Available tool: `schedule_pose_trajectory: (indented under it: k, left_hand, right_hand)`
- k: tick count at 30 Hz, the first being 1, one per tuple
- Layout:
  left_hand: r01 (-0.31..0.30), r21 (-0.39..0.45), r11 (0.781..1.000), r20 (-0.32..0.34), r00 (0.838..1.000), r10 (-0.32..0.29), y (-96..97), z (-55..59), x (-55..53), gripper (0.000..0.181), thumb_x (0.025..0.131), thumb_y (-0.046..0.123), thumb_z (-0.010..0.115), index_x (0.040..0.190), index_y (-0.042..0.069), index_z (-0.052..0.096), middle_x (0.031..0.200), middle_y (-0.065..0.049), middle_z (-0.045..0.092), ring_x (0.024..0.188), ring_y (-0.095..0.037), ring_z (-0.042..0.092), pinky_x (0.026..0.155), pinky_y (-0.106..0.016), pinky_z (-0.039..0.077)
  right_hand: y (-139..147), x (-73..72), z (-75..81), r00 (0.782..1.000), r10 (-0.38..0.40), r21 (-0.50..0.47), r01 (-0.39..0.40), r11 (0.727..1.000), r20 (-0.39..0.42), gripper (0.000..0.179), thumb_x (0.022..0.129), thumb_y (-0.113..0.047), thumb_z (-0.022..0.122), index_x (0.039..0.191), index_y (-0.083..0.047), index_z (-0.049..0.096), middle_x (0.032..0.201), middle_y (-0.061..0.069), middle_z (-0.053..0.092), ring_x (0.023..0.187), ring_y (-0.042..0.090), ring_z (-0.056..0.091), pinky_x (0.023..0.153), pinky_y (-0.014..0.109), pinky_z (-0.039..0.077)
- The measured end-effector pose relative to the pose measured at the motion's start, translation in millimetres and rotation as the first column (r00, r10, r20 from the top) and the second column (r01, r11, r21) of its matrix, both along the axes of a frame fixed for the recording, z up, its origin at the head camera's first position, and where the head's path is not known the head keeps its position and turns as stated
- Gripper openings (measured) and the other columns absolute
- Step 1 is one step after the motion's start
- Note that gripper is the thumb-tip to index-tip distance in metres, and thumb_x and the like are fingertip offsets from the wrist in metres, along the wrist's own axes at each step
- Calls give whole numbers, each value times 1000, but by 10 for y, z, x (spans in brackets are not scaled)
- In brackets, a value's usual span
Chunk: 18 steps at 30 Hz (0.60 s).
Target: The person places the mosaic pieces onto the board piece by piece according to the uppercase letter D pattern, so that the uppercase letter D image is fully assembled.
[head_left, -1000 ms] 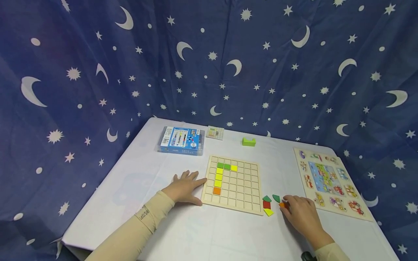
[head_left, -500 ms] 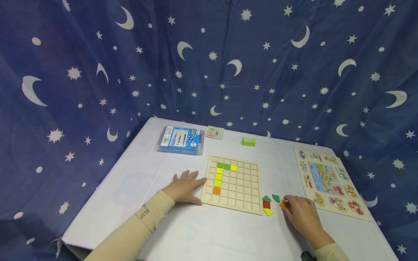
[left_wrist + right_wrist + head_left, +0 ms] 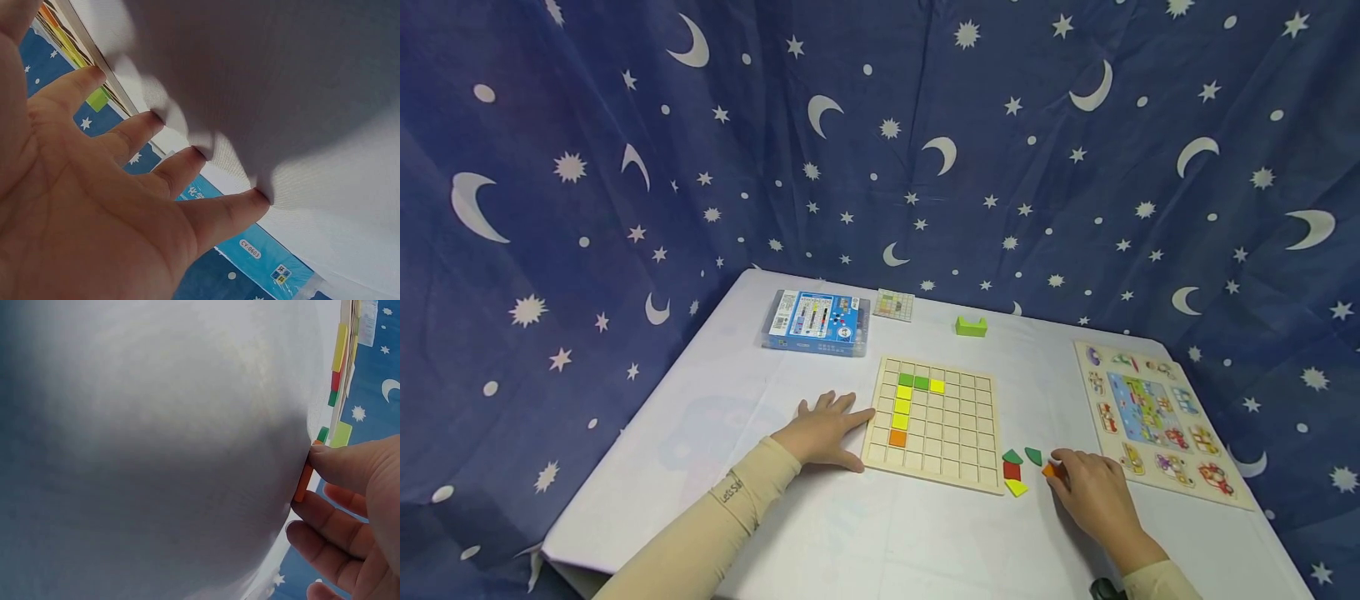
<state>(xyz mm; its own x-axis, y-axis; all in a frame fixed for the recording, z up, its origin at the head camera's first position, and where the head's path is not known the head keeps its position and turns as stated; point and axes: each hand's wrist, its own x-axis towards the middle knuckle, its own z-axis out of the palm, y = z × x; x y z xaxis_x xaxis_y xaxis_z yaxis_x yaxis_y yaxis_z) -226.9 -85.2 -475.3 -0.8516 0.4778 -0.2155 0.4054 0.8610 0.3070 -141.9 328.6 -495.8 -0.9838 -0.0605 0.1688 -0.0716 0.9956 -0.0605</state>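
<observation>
My left hand (image 3: 823, 431) rests on the table with spread fingers, its index fingertip at the left edge of the wooden grid board (image 3: 955, 433). Green, yellow and orange square tiles sit in some of the board's cells, an orange tile (image 3: 898, 438) lowest. My right hand (image 3: 1093, 492) pinches an orange piece (image 3: 305, 478) between thumb and fingers, down at the tablecloth right of the board. Near it lie a red square tile (image 3: 1012, 472), a yellow piece (image 3: 1017, 487) and two green rounded-edge pieces, one of them a green piece (image 3: 1033, 456) close to my fingertips.
A blue-labelled plastic box (image 3: 817, 323) stands at the back left, with a small pattern card (image 3: 894, 305) beside it. A light green block (image 3: 972, 327) is behind the board. At the right lies a wooden picture puzzle board (image 3: 1157, 417). A star-patterned curtain (image 3: 880, 150) surrounds the table.
</observation>
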Motion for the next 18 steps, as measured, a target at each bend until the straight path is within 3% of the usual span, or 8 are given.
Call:
schedule_pose_trajectory:
  k: [18]
  left_hand:
    - [2,3,1000,2,1000,-2,4,13,6,92,71,59,80,150,30,44,160,-13,30,147,-47,20,108,-75,18]
  right_hand:
    - [-15,6,13,1000,6,-11,-6,1000,-7,39,78,-15,84,111,-3,66,92,9,71,96,35,65,98,64,35]
